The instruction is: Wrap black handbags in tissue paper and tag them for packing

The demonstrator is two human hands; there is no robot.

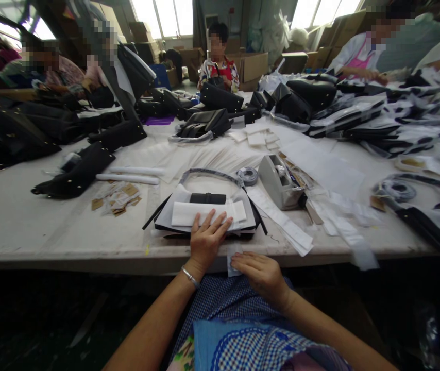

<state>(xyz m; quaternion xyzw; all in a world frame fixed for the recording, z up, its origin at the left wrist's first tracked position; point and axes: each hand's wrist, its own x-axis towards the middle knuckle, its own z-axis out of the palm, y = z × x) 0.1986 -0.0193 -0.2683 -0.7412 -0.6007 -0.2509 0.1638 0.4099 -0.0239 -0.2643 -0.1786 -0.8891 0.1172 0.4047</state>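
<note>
The table (63,226) is passable front-left — tape dispenser (276,183) blocks right of bag (208,198).

Windows (162,18) glare white along the top, the surface (50,226) looks softly lit, lower corners sink dark, side edges blur.

The single head-worn view looks forward and down, from close above the bare left hand (209,238) and bare right hand (263,276), across the broad white desk (61,226) toward bright rectangular windows (181,18).
</note>
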